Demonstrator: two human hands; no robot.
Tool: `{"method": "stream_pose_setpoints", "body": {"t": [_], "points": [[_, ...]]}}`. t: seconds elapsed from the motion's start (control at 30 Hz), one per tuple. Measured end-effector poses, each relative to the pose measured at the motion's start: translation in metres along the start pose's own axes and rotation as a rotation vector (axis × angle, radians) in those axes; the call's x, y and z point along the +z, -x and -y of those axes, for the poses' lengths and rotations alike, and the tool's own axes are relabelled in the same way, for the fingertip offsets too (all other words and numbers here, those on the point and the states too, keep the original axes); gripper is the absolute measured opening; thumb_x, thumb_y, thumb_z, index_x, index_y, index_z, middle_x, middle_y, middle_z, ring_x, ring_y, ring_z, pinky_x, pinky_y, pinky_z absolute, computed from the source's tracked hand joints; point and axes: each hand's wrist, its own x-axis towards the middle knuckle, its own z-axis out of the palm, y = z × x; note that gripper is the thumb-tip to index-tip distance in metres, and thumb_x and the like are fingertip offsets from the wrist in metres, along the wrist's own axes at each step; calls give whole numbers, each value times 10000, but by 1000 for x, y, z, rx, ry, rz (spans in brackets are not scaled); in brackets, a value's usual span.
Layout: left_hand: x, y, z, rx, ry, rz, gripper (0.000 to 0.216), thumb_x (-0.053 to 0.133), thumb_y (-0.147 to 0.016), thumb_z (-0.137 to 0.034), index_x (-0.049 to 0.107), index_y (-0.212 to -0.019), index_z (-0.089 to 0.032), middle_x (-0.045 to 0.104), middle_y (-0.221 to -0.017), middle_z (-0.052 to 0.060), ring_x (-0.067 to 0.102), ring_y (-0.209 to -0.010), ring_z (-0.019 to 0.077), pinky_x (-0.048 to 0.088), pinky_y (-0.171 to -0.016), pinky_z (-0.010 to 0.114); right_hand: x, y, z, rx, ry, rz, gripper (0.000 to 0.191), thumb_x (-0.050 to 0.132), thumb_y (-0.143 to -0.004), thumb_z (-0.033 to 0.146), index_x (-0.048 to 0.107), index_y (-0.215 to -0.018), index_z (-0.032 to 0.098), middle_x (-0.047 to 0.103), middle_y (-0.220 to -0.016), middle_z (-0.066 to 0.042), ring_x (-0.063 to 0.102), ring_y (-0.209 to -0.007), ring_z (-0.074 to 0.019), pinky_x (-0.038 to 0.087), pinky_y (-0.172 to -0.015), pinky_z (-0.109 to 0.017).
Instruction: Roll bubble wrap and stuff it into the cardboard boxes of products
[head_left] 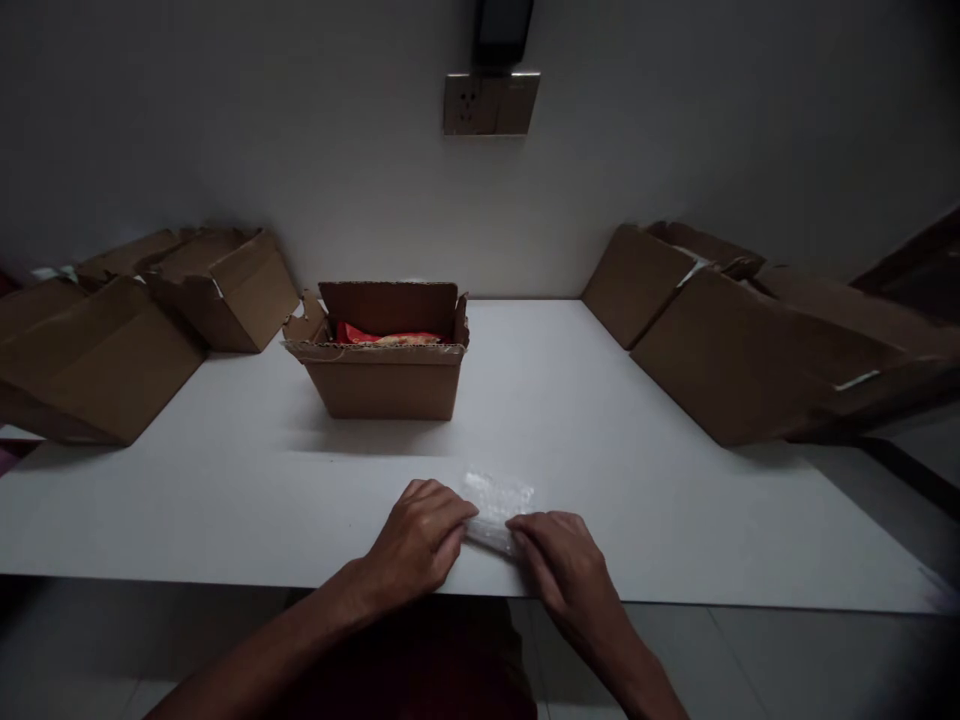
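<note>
A small clear sheet of bubble wrap (pixel 499 492) lies near the front edge of the white table, its near edge looking folded or rolled. My left hand (pixel 420 530) pinches its left end between thumb and fingers. At the right end, my right hand (pixel 562 555) grips it the same way. Whether anything lies inside the fold, I cannot tell. Beyond my hands stands an open cardboard box (pixel 382 385), its flaps raised, with a red packet (pixel 360 334) showing inside.
Several open cardboard boxes stand on the left (pixel 82 360) and on the right (pixel 697 350) of the white table (pixel 540 400). Behind them rises a pale wall with a socket plate (pixel 491 104) and a dark device (pixel 503 30) above it. The table's front edge runs just before me.
</note>
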Motion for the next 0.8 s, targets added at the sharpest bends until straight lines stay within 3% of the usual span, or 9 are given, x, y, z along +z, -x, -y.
{"method": "stream_pose_setpoints", "body": {"t": [0.2, 0.3, 0.4, 0.53, 0.6, 0.67, 0.73, 0.8], "points": [[5, -10, 3, -126, -90, 36, 216, 497, -920, -139, 674, -1040, -173, 724, -922, 74, 637, -871, 237, 468, -823, 417, 0, 8, -3, -24, 83, -76, 248, 580, -946, 329, 648, -1162, 227, 703, -1114, -96, 650, -1010, -251, 508, -843, -409], [5, -10, 5, -184, -86, -6, 206, 507, -933, -208, 666, -1058, -171, 691, -952, 88, 621, -901, 243, 477, -836, 423, 4, 13, -5, -70, 161, -55, 244, 617, -927, 312, 657, -1154, 231, 707, -1117, -91, 650, -991, -255, 492, -845, -427], [4, -3, 2, -337, 103, -99, 331, 554, -918, -307, 598, -1220, -179, 651, -1033, 95, 606, -886, 221, 507, -789, 386, 10, 13, -6, -28, 138, -120, 176, 569, -956, 263, 673, -1092, 223, 741, -1001, -70, 675, -893, -229, 499, -809, -403], [7, 8, -5, -594, 569, -173, 670, 633, -855, -313, 364, -1459, -198, 585, -1238, 140, 613, -967, 197, 521, -818, 346, 13, 10, 0, 105, -26, -185, 165, 561, -959, 322, 688, -1004, 228, 747, -915, -62, 687, -840, -221, 545, -741, -362], [10, 9, -8, -619, 798, -156, 789, 647, -833, -283, 256, -1510, -182, 573, -1250, 148, 614, -1016, 196, 509, -866, 344, 13, 8, 4, 104, -88, -138, 155, 568, -955, 321, 691, -984, 231, 745, -896, -57, 686, -824, -215, 558, -717, -349], [11, 8, -11, -596, 931, -146, 791, 625, -835, -256, 232, -1515, -160, 603, -1129, 104, 617, -964, 176, 502, -855, 322, 10, 8, 7, 67, -117, -78, 135, 581, -944, 308, 694, -962, 236, 745, -912, -55, 689, -840, -218, 565, -723, -356], [10, 7, -15, -569, 925, -156, 724, 585, -851, -221, 274, -1502, -161, 607, -1013, 53, 607, -888, 153, 494, -828, 300, 5, 7, 8, 52, -133, -44, 141, 608, -924, 325, 696, -999, 245, 738, -1041, -75, 687, -968, -249, 575, -802, -399], [8, 7, -20, -533, 824, -159, 667, 561, -853, -179, 340, -1483, -187, 612, -1006, 41, 601, -888, 150, 489, -835, 294, 0, 6, 6, 70, -181, -11, 321, 642, -898, 378, 657, -1191, 250, 684, -1234, -111, 646, -1135, -286, 567, -899, -445]]}}
